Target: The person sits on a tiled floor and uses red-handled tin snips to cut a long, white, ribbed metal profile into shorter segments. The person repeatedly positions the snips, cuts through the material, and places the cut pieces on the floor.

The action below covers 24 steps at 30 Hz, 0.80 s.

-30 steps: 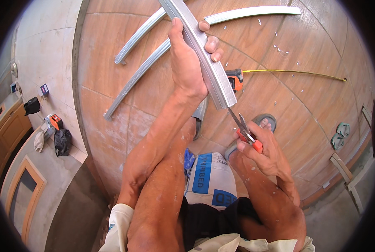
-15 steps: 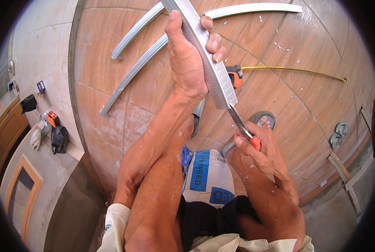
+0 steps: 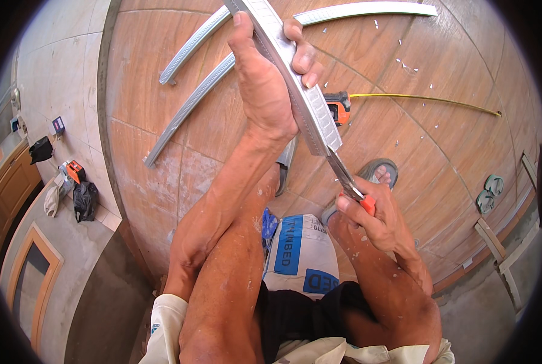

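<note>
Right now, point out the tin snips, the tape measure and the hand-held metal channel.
Tin snips [image 3: 347, 180]: head view, on the blades.
Tape measure [image 3: 343, 110]: head view, on the case's orange part.
Metal channel [image 3: 290, 73]: head view, on its long silvery side.

the channel [image 3: 315, 112] is shiny, ribbed metal; snip handles [image 3: 368, 204], plastic; floor tiles [image 3: 431, 148], glossy.
</note>
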Each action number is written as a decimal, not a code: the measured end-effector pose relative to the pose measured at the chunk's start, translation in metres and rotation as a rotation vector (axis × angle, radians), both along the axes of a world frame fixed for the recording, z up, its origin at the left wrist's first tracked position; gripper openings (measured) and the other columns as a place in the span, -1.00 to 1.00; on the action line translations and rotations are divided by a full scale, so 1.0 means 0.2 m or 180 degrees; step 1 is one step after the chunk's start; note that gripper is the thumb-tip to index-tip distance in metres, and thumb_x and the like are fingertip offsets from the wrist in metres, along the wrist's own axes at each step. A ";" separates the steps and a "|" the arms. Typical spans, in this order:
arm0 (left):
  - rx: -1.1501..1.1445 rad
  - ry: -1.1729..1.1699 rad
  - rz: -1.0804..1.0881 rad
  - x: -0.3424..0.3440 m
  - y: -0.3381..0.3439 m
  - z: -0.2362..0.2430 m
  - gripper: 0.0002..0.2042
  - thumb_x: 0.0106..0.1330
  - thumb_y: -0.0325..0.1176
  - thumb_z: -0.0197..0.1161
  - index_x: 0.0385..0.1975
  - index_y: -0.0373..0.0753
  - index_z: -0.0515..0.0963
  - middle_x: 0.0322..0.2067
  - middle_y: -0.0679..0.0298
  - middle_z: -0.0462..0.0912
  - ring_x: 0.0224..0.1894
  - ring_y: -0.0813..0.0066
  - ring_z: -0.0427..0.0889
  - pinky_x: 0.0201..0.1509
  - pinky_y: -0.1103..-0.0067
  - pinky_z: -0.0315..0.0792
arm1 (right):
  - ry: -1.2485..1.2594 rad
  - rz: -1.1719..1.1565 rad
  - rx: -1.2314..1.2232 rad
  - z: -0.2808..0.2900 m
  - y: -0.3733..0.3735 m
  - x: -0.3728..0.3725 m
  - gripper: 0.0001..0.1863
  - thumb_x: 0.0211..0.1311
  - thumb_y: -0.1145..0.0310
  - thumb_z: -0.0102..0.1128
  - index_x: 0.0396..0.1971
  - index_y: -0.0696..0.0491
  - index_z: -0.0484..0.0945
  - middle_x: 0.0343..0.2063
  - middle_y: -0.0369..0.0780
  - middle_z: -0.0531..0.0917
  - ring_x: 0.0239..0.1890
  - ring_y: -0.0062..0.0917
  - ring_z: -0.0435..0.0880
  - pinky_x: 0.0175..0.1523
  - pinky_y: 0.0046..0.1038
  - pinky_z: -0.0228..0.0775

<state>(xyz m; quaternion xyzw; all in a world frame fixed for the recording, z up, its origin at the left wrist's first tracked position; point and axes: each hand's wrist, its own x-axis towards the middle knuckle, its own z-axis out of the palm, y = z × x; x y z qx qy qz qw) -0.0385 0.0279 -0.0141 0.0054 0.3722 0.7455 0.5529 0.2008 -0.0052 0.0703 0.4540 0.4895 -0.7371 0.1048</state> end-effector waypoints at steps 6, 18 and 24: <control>-0.0201 0.0107 -0.0015 -0.02 0.00 0.01 -0.49 0.62 0.27 0.03 -0.04 -0.13 0.42 -0.32 0.43 0.49 -0.55 0.72 0.41 -0.63 0.70 0.34 | -0.0005 0.0005 0.0011 0.00 0.00 -0.01 -0.58 0.51 0.14 0.27 -0.37 0.24 0.56 -0.63 -0.10 0.50 -0.52 -0.45 0.41 -0.33 -0.28 0.33; -0.0240 -0.0147 0.0124 -0.01 0.01 0.08 -0.50 0.66 0.19 0.01 0.32 -0.03 0.39 -0.34 0.44 0.42 -0.58 0.73 0.33 -0.66 0.75 0.28 | 0.0088 0.0024 -0.0133 0.00 0.01 -0.01 -0.56 0.50 0.10 0.27 -0.40 0.21 0.52 -0.62 -0.19 0.44 -0.49 -0.51 0.36 -0.34 -0.32 0.27; 0.0254 -0.0064 -0.0251 -0.07 -0.03 -0.02 -0.57 0.67 0.18 -0.01 -0.06 -0.12 0.28 -0.29 0.37 0.40 -0.49 0.71 0.33 -0.61 0.71 0.34 | 0.0137 -0.0044 -0.0240 0.01 0.01 -0.02 -0.56 0.48 0.08 0.29 -0.37 0.21 0.54 -0.57 -0.15 0.44 -0.46 -0.47 0.36 -0.31 -0.30 0.26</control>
